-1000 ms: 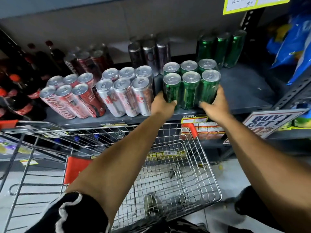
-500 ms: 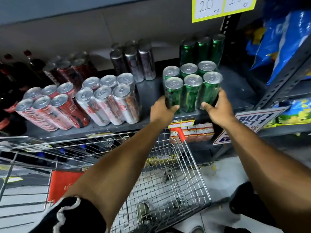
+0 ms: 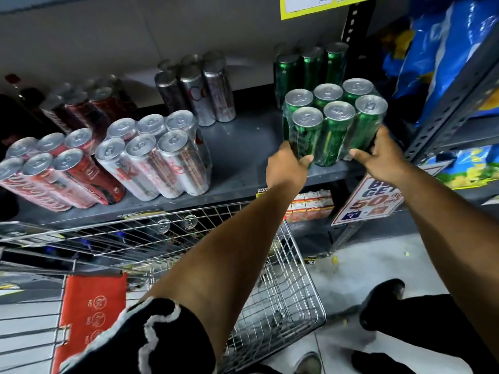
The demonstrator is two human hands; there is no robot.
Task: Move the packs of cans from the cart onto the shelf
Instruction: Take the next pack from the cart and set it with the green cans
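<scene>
- The promo sign (image 3: 378, 197) hanging under the shelf (image 3: 243, 157) reads "GET" and "50% OFF"; its top line is cut off by the right forearm. The yellow price card (image 3: 318, 6) at the top edge shows only "Rs".
- The silver pack (image 3: 154, 157) carries red lettering ending in "ke"; the red pack (image 3: 54, 176) beside it has white script too warped to read.
- The left hand (image 3: 286, 168) grips the green pack (image 3: 332, 125) at its lower left — thumb across the front can, other fingers hidden behind.
- The right hand (image 3: 383, 155) clamps the lower right corner, thumb in front.
- The green pack stands at the shelf's front right, tilted slightly; whether its base rests fully on the shelf is hidden by the hands.
- The cart (image 3: 283, 292) sits below — two can tops show through its wire.
</scene>
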